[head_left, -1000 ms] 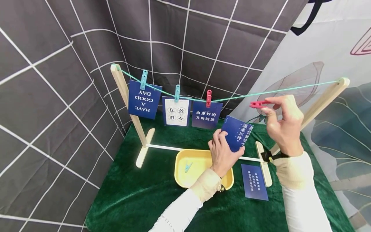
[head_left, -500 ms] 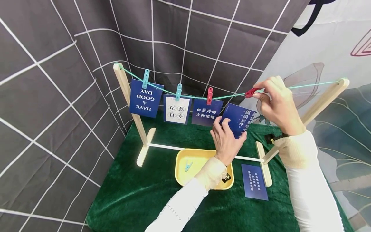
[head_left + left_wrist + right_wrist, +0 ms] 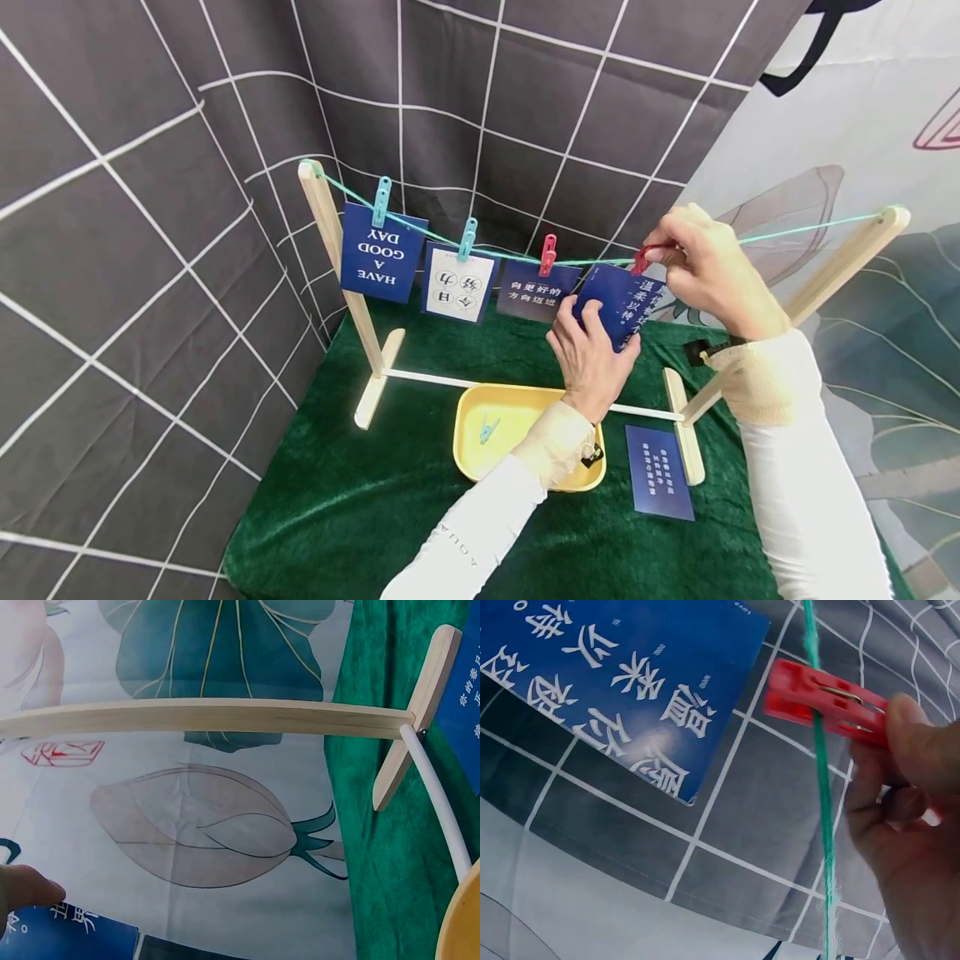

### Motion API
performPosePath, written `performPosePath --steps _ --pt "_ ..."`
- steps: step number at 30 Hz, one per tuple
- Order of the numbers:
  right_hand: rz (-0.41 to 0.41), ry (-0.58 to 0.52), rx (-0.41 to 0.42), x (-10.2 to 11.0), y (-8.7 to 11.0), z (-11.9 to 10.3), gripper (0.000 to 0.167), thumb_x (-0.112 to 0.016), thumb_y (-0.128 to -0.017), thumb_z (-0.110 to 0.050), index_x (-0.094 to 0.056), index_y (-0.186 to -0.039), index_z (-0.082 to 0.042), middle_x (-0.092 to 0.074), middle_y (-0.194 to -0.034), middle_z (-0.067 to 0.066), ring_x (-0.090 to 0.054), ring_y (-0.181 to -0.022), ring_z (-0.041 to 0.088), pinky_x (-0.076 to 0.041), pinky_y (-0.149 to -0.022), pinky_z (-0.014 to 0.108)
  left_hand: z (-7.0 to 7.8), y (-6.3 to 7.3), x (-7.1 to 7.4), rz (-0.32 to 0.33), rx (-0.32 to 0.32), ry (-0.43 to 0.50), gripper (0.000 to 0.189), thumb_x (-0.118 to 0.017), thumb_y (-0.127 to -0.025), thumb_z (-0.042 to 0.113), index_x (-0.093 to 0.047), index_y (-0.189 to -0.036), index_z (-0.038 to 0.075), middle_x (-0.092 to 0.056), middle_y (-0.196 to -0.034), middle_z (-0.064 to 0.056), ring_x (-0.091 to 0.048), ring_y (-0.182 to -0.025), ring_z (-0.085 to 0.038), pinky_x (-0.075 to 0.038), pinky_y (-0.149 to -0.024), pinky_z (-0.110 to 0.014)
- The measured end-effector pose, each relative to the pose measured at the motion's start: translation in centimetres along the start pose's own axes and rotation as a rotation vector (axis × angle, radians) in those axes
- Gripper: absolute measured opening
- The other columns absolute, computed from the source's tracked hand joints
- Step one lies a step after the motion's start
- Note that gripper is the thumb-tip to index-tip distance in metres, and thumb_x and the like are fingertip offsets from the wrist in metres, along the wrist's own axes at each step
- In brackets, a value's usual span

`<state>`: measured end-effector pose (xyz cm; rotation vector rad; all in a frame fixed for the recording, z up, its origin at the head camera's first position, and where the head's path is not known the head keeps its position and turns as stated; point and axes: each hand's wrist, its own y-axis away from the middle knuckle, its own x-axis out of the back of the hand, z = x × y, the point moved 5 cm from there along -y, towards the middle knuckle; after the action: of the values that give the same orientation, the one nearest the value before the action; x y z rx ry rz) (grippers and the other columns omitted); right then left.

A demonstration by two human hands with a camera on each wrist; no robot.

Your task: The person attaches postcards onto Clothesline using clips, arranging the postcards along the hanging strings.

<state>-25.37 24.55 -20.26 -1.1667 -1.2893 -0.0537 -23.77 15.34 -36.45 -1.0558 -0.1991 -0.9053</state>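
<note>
My left hand [image 3: 594, 360] holds a blue card [image 3: 613, 304] with white characters, fingers along one edge and thumb on the other, just below the green string [image 3: 802, 227]. My right hand [image 3: 701, 271] pinches a red clothespin [image 3: 640, 261] at the string near the card's upper edge. In the right wrist view the clothespin [image 3: 821, 701] straddles the string, and a gap separates it from the card [image 3: 630, 682]. Part of my left hand [image 3: 26, 889] and a strip of card [image 3: 82, 930] show in the left wrist view.
A blue card [image 3: 385, 250], a white card [image 3: 459, 283] and another blue card [image 3: 536, 292] hang clipped on the string between wooden posts [image 3: 337, 242]. Below, a yellow tray [image 3: 465, 458] holds a teal clothespin [image 3: 487, 430]. One blue card [image 3: 660, 472] lies on green cloth [image 3: 322, 500].
My right hand has brought the red clothespin leftward to the string and down toward the card. My left hand has raised its card toward the string.
</note>
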Motion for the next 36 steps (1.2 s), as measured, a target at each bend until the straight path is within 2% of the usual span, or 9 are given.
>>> performPosePath --steps 4,12,17,21,24,31,36 --pt "-0.065 -0.002 -0.027 -0.5 0.0 0.1 0.020 -0.049 -0.072 0.012 -0.057 -0.074 -0.006 -0.052 -0.072 -0.001 -0.038 -0.070 0.007 -0.031 -0.057 0.020 -0.1 0.1 0.0 0.014 -0.006 -0.008 0.064 -0.067 -0.070 0.056 -0.043 -0.114 0.016 -0.034 -0.128 -0.012 -0.042 -0.106 -0.025 -0.033 -0.085 -0.038" --pt "-0.074 -0.005 -0.075 -0.9 0.4 0.5 0.020 -0.053 -0.073 0.013 -0.057 -0.073 -0.007 -0.053 -0.073 0.001 -0.038 -0.069 0.008 -0.032 -0.056 0.018 0.1 0.5 0.1 0.033 -0.025 0.006 0.061 -0.066 -0.070 0.055 -0.044 -0.111 0.016 -0.034 -0.127 -0.012 -0.042 -0.106 -0.024 -0.034 -0.086 -0.038" --pt "-0.144 -0.040 -0.186 -1.5 0.8 1.0 0.014 -0.056 -0.080 0.008 -0.056 -0.077 -0.006 -0.055 -0.078 0.004 -0.043 -0.069 0.012 -0.038 -0.054 0.017 0.2 0.6 0.2 0.058 -0.024 0.029 0.060 -0.066 -0.070 0.055 -0.044 -0.110 0.016 -0.035 -0.127 -0.013 -0.042 -0.108 -0.024 -0.034 -0.086 -0.038" --pt "-0.221 -0.061 -0.267 -2.0 1.0 1.2 0.007 -0.059 -0.083 0.000 -0.056 -0.082 -0.006 -0.056 -0.079 0.006 -0.047 -0.065 0.017 -0.043 -0.052 0.024 0.1 0.8 0.1 0.060 -0.013 0.024 0.061 -0.068 -0.068 0.054 -0.044 -0.109 0.016 -0.035 -0.125 -0.013 -0.042 -0.108 -0.024 -0.034 -0.084 -0.038" --pt "-0.252 -0.054 -0.278 -2.1 1.0 1.2 0.005 -0.061 -0.084 -0.004 -0.056 -0.084 -0.006 -0.057 -0.078 0.006 -0.048 -0.063 0.019 -0.043 -0.051 0.028 0.1 1.0 0.1 0.064 -0.013 0.020 0.062 -0.069 -0.067 0.054 -0.044 -0.109 0.016 -0.036 -0.124 -0.013 -0.042 -0.107 -0.024 -0.034 -0.083 -0.038" --pt "-0.296 -0.034 -0.292 -2.1 1.1 1.2 0.008 -0.063 -0.085 -0.011 -0.059 -0.090 -0.008 -0.057 -0.079 0.004 -0.046 -0.062 0.019 -0.041 -0.049 0.027 0.1 1.1 0.1 0.043 0.000 0.029 0.063 -0.072 -0.065 0.052 -0.044 -0.108 0.016 -0.036 -0.124 -0.014 -0.042 -0.106 -0.025 -0.034 -0.083 -0.038" --pt "-0.340 -0.020 -0.307 -2.0 1.3 1.1 0.023 -0.061 -0.087 -0.023 -0.062 -0.102 -0.005 -0.061 -0.090 0.009 -0.053 -0.076 0.023 -0.047 -0.060 0.036 0.0 1.3 -0.1 0.022 -0.004 0.017 0.062 -0.069 -0.068 0.053 -0.043 -0.110 0.015 -0.034 -0.127 -0.014 -0.041 -0.107 -0.025 -0.034 -0.084 -0.038"
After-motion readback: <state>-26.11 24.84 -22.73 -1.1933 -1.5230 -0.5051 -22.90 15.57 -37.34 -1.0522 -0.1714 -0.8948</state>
